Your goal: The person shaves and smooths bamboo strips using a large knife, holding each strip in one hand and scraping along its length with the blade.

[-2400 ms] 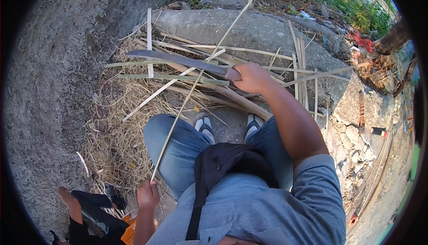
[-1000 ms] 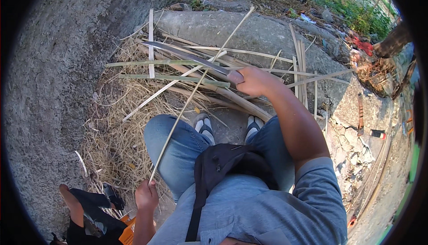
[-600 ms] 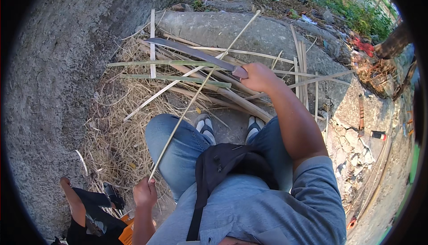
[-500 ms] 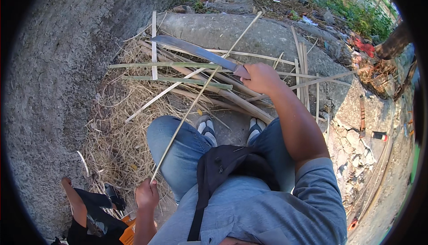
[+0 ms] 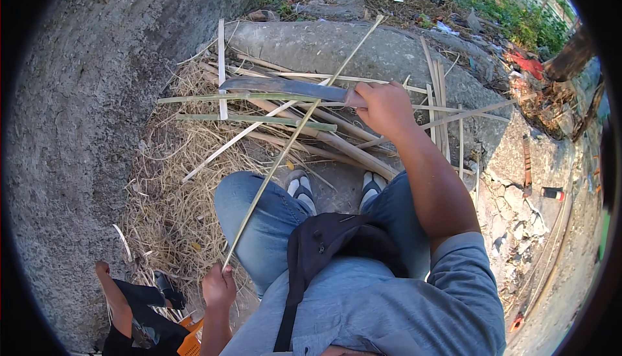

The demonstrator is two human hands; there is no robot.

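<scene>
A machete is in my right hand, which is closed round its handle. Its dark blade points left, almost level, and crosses a long thin bamboo strip; whether the two touch, I cannot tell. My left hand grips the near end of that strip, low beside my left thigh. The strip slants up and away past my knee to the far right. Beneath the blade lie two green bamboo slats and several thicker bamboo pieces, piled in front of my feet.
Dry bamboo shavings cover the ground at left, beside a rough grey wall. Pale slats lean on a large stone. A second person is at lower left by an orange crate. Another blade-like tool lies at right.
The machete has turned closer to level, its tip moving nearer to me. My right hand has shifted slightly right and away. My left hand has moved a little right and closer, still gripping the strip.
</scene>
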